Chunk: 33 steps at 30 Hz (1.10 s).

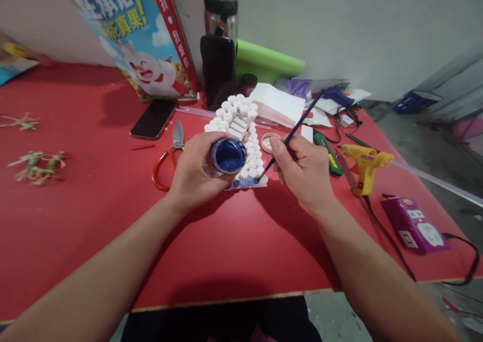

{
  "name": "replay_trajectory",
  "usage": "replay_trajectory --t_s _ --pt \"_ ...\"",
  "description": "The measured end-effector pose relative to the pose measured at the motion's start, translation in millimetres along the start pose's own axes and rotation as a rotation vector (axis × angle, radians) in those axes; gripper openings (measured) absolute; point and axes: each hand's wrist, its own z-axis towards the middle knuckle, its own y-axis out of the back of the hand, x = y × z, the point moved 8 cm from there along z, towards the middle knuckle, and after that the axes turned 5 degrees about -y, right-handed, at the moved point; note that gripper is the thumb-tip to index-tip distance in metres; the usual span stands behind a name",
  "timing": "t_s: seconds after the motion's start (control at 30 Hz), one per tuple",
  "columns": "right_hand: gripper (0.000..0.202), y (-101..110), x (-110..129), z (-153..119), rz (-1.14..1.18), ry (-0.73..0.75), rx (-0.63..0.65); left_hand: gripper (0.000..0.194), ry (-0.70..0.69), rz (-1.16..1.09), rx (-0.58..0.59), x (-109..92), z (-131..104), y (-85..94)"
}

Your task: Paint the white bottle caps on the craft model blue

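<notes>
My left hand (194, 168) is wrapped round a small jar of blue paint (228, 155), its open mouth facing up. Between the thumb and fingers of my right hand (302, 166) is a long dark blue paintbrush (298, 124). The brush tip touches the lower right edge of a model covered in round white pieces (253, 151). Blue paint (243, 182) covers several pieces along its bottom row. Part of the model is hidden behind the jar and my left hand. A round pale lid (270, 142) lies beside my right hand.
Orange-handled scissors (164, 168) and a black phone (154, 118) lie left on the red table (94, 241). At the right are a yellow glue gun (365, 165), a green tool (329, 155) and a purple power box (415, 225) with cables. Behind stand a bottle and a printed bag (139, 40).
</notes>
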Motion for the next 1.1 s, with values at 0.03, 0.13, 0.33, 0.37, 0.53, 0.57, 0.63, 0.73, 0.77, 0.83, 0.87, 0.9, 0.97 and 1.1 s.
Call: replay_trajectory --t_s 0.03,0.13,0.33,0.37,0.53,0.57,0.63,0.73,0.77,0.83,0.87,0.9,0.97,1.1 --pt "0.066 0 0 0 -0.002 -0.006 0.006 0.056 0.004 0.003 0.005 0 0 -0.2" --pt "0.066 2 1 1 0.008 -0.01 -0.001 0.056 0.014 0.012 0.018 0 0 -0.7" --pt "0.068 3 -1 2 0.008 -0.035 -0.008 0.057 0.021 0.009 0.02 1 1 -0.7" --pt "0.068 3 -1 2 0.008 -0.035 -0.017 0.057 0.025 0.009 0.019 1 1 -0.6" --pt "0.071 1 -1 2 -0.008 -0.051 0.005 0.056 0.048 0.035 0.025 2 1 -0.6" --pt "0.071 1 -1 2 -0.008 -0.052 0.011 0.055 0.047 0.037 0.024 2 1 -0.3" --pt "0.071 2 0 2 -0.012 -0.052 0.007 0.055 0.047 0.04 0.019 2 1 0.3" --pt "0.069 3 0 2 -0.016 -0.052 -0.004 0.056 0.053 0.04 0.023 2 1 0.0" --pt "0.067 2 0 2 -0.013 -0.048 0.001 0.057 0.051 0.039 0.023 2 1 -0.1" --pt "0.066 1 0 2 -0.001 -0.039 0.014 0.057 0.041 0.035 0.019 1 1 0.1" --pt "0.066 2 0 2 0.003 -0.033 0.012 0.057 0.035 0.033 0.014 1 1 0.3" --pt "0.066 4 0 2 -0.001 -0.03 0.001 0.056 0.032 0.031 0.011 1 1 0.5" --pt "0.066 9 -1 3 -0.019 -0.03 -0.04 0.056 0.035 0.032 0.011 1 1 0.5" --pt "0.064 13 -3 4 -0.046 -0.032 -0.076 0.057 0.054 0.044 0.023 3 0 0.0"
